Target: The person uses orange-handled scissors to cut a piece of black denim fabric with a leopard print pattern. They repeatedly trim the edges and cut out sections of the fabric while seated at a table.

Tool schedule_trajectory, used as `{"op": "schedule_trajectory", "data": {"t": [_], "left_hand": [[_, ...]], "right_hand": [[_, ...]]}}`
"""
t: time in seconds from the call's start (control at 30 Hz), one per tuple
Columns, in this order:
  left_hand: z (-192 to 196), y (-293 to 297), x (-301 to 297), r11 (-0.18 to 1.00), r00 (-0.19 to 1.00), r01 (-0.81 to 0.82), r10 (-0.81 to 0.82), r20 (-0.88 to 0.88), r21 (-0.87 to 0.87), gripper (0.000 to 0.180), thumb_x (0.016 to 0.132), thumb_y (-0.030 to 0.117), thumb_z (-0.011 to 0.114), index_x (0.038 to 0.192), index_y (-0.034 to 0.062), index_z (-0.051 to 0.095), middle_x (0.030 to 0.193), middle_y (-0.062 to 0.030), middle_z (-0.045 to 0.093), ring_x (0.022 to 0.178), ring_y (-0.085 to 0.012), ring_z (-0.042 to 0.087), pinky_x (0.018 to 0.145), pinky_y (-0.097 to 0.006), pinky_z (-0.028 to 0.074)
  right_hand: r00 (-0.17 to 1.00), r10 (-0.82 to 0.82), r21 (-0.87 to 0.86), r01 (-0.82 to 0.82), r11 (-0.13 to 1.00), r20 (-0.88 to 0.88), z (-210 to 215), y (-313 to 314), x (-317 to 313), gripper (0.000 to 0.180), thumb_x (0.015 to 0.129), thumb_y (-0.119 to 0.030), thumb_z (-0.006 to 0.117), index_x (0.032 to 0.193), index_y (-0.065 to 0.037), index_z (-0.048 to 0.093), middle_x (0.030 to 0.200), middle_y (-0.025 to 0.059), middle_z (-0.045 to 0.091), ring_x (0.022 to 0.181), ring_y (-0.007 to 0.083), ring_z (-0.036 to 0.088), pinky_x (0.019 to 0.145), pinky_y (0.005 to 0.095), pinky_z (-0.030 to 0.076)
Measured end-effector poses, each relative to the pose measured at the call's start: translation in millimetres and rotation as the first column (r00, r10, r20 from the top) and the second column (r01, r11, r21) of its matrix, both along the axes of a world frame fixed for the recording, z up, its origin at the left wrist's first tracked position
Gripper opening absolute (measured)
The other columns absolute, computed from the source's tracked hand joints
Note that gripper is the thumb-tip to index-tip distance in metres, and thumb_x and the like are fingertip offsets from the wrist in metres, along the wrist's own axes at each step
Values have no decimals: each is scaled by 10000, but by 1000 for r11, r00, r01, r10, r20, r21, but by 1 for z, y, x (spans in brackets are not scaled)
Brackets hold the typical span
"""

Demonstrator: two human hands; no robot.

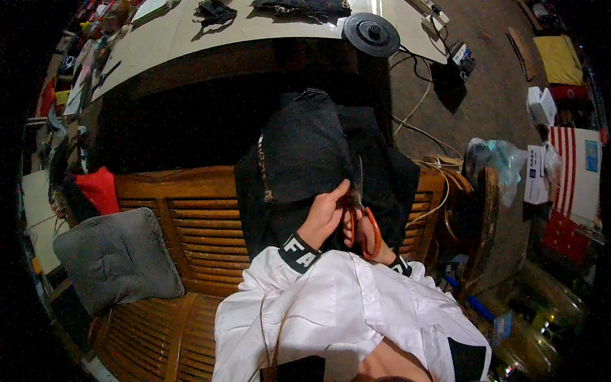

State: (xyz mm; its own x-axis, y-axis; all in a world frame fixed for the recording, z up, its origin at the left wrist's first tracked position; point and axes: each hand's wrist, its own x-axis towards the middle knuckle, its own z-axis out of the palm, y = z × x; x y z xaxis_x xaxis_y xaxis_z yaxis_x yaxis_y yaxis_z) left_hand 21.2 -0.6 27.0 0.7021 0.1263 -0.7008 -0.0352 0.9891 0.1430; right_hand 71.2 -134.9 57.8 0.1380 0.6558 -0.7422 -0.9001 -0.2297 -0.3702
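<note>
Over the slatted back of a wooden bench (pixel 191 216), a piece of black fabric (pixel 305 153) is held up, draped down across the bench's top edge. Left of it, a grey cushion (pixel 114 258) rests on the seat. The fabric is judged soft, light and limp, best pinched close to the cut line so it stays taut. The left hand (pixel 324 216) is closed on the fabric's lower edge, thumb raised against it. Just right, orange-handled scissors (pixel 364 223) are gripped by the right hand (pixel 369 239), fingers curled through the loops, blades pointing up into the cloth; how far the blades are parted cannot be told.
</note>
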Motion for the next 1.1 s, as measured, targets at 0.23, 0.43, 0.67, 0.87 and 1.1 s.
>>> {"op": "schedule_trajectory", "data": {"t": [0.23, 0.43, 0.67, 0.87, 1.1], "left_hand": [[-1, -2, -9, 985, 985, 133, -143, 99, 107, 300, 920, 292, 551, 865, 9, 636, 733, -79, 616, 589, -155, 547, 550, -273, 449], [10, 0, -7, 998, 996, 63, -63, 65, -2, 233, 907, 215, 578, 844, 4, 653, 734, -84, 633, 609, -179, 585, 596, -289, 490], [13, 3, -8, 1000, 997, -10, 11, 75, -18, 187, 895, 154, 597, 934, -17, 661, 924, -95, 644, 835, -194, 605, 777, -313, 492], [-10, 10, -24, 955, 927, 286, -256, 275, -76, 302, 935, 274, 523, 804, 21, 621, 743, -81, 617, 645, -196, 583, 641, -325, 497], [5, 0, -25, 978, 968, 201, -190, 166, -52, 370, 936, 335, 503, 755, 26, 595, 699, -75, 596, 611, -206, 571, 627, -343, 497]], "right_hand": [[997, 0, 169, -13, 986, 80, -21, -1, 11, 337, 953, -451, 423, 969, -123, 498, 757, -25, 461, 644, 76, 425, 548, 225, 347], [983, 27, 57, -38, 998, 184, 16, 17, 12, 377, 954, -474, 391, 848, -126, 486, 620, -19, 433, 467, 87, 375, 414, 220, 290], [941, 147, -40, -141, 989, 305, 17, 13, 12, 409, 943, -505, 391, 823, -123, 473, 573, -19, 410, 410, 89, 341, 354, 231, 263], [999, -9, 158, 1, 988, 48, 17, 18, 13, 408, 961, -475, 358, 838, -101, 463, 730, 43, 478, 600, 121, 462, 487, 256, 382], [998, -57, 94, 53, 994, 41, 22, 19, 16, 436, 971, -474, 320, 862, -86, 487, 736, 19, 477, 615, 117, 446, 505, 253, 361]]}}
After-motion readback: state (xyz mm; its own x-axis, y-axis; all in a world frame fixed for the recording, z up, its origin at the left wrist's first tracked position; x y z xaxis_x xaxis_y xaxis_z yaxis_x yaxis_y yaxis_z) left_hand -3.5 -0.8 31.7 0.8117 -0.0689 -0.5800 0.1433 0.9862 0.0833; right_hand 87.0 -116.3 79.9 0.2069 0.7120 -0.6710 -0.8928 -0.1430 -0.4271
